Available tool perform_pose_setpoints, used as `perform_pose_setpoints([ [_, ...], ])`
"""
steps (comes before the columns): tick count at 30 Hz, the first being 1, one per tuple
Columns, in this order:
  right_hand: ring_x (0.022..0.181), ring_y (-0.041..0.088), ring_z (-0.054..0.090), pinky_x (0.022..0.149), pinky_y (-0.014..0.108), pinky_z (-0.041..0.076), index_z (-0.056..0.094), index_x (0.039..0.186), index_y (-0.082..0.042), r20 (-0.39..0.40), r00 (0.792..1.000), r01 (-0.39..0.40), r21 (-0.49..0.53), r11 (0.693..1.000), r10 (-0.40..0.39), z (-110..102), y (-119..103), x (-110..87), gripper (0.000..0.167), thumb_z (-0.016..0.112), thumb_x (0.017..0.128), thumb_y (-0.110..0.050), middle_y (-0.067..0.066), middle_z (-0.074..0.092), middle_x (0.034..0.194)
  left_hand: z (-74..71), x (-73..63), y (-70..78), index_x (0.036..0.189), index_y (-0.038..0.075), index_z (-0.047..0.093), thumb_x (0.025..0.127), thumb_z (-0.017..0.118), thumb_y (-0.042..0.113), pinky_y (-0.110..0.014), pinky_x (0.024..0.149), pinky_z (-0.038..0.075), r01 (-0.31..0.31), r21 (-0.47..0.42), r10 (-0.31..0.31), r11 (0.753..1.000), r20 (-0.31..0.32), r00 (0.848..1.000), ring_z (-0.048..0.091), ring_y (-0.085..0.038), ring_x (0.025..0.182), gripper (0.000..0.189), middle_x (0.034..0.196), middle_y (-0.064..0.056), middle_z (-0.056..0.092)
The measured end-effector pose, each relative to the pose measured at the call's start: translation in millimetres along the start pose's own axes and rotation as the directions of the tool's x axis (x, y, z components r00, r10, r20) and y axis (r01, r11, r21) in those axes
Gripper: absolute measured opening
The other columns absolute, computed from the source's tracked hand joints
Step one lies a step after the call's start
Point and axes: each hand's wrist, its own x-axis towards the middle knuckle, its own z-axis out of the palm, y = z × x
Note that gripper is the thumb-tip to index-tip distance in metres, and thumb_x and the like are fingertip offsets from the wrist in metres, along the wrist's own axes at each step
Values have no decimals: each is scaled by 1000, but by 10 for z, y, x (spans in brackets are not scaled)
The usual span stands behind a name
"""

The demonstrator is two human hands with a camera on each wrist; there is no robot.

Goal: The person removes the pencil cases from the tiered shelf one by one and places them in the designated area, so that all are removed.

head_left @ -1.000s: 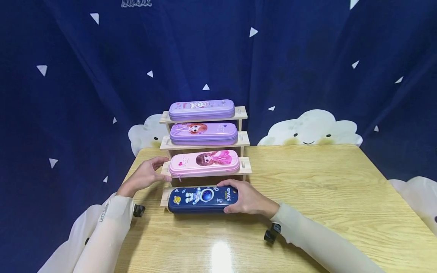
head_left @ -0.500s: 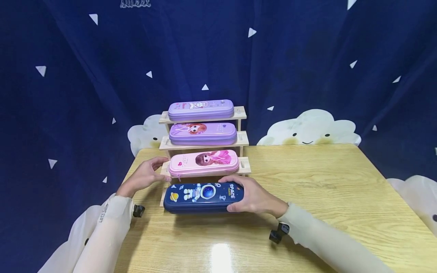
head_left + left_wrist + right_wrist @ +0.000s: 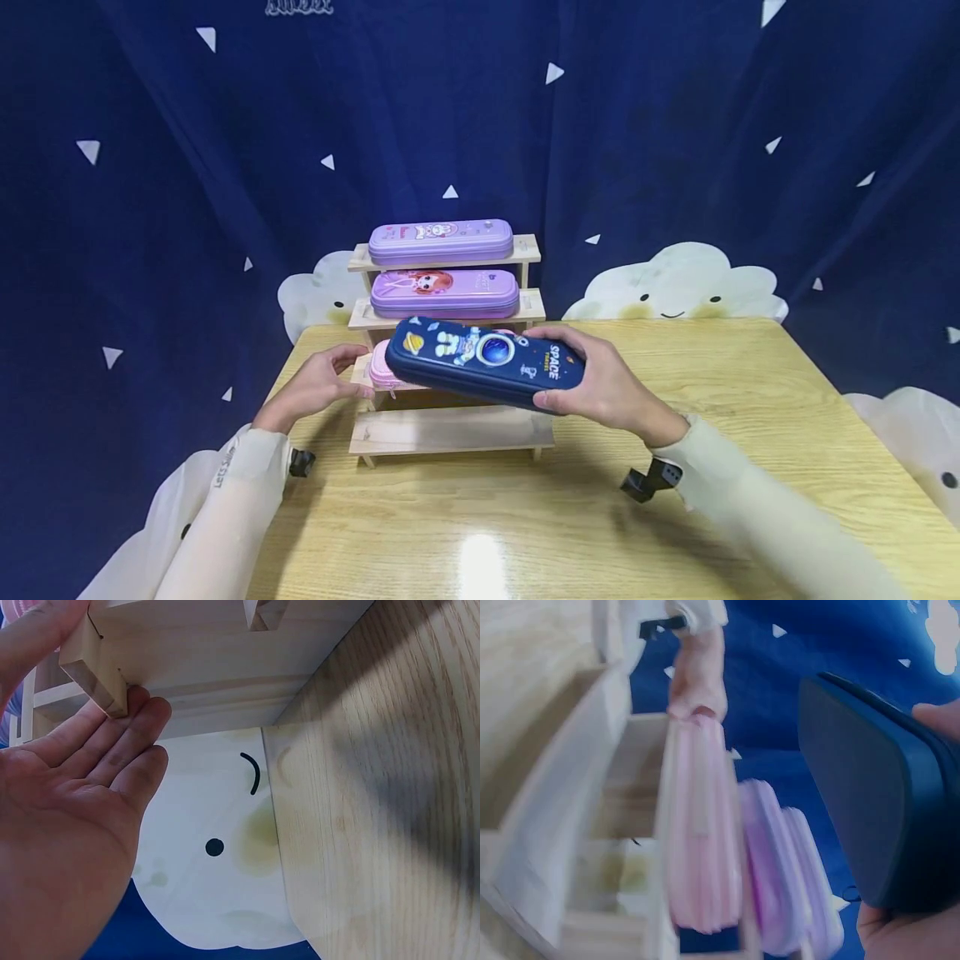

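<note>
My right hand [image 3: 600,383] grasps the navy case [image 3: 480,360] by its right end, thumb on the near side and fingers on the far one, holding it in the air above the bottom shelf [image 3: 450,429] of a wooden rack [image 3: 362,315]. The case slants, its right end lower in the head view, its lid — an astronaut, a ringed planet and the word "SPACE" — facing up. Behind it, mostly hidden, a pink case [image 3: 381,368] lies on the next shelf up. My left hand [image 3: 313,387] pinches that shelf's left end, the thumb in front and fingers beyond. Two purple cases [image 3: 446,296] lie on the upper shelves, one to each. The rack stands on a wood-grained table [image 3: 697,400] before a dark blue curtain [image 3: 480,108] — white triangles scattered across it.
</note>
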Motion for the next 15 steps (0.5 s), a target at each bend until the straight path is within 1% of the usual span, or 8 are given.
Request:
perform_pose_setpoints([
  [3, 116, 33, 56, 91, 40, 52, 56, 139, -23, -56, 998, -39, -9, 999, 39, -158, -46, 9, 69, 85, 77, -19, 12, 59, 136, -7, 8, -3, 141, -5, 51, 78, 87, 17, -57, 123, 31, 7, 0, -7, 1000, 0, 1000, 42, -45, 145, 76, 147, -25, 54],
  [4, 116, 33, 55, 90, 38, 53, 55, 140, -23, -76, 996, -54, -9, 999, 53, -209, -62, 10, 69, 85, 78, -18, 12, 58, 137, -7, 10, -3, 141, -6, 50, 78, 87, 18, -57, 122, 31, 1, 4, -1, 1000, 2, 1000, 42, -46, 145, 77, 147, -26, 54],
  [6, 118, 31, 54, 90, 31, 53, 54, 141, -21, -119, 991, -68, -14, 998, 66, -309, -85, 12, 69, 84, 79, -17, 11, 56, 139, -3, 15, -8, 141, -6, 50, 78, 87, 17, -57, 122, 31, 1, 2, -1, 1000, 1, 1000, 42, -46, 145, 77, 147, -26, 53],
  [9, 118, 26, 53, 87, 20, 52, 53, 143, -19, -188, 981, -58, -32, 998, 51, -449, -107, 7, 69, 82, 81, -14, 9, 55, 139, 4, 12, -10, 141, -6, 50, 78, 87, 17, -58, 122, 31, -4, 7, 4, 1000, 3, 1000, 42, -47, 145, 77, 147, -27, 53],
  [11, 117, 22, 52, 86, 15, 50, 54, 143, -17, -239, 971, -44, -48, 998, 31, -533, -106, 0, 68, 82, 81, -12, 7, 56, 138, 7, 7, -10, 141, -6, 50, 78, 87, 17, -58, 122, 31, -1, 7, 1, 1000, 2, 1000, 41, -47, 145, 77, 147, -27, 53],
  [15, 115, 16, 52, 84, 13, 49, 54, 143, -16, -326, 945, -46, -71, 996, 20, -683, -56, -14, 68, 82, 81, -11, 6, 56, 136, 5, -10, 2, 142, -7, 49, 79, 87, 17, -58, 122, 31, -7, 10, 7, 1000, 7, 1000, 41, -48, 145, 77, 148, -28, 52],
])
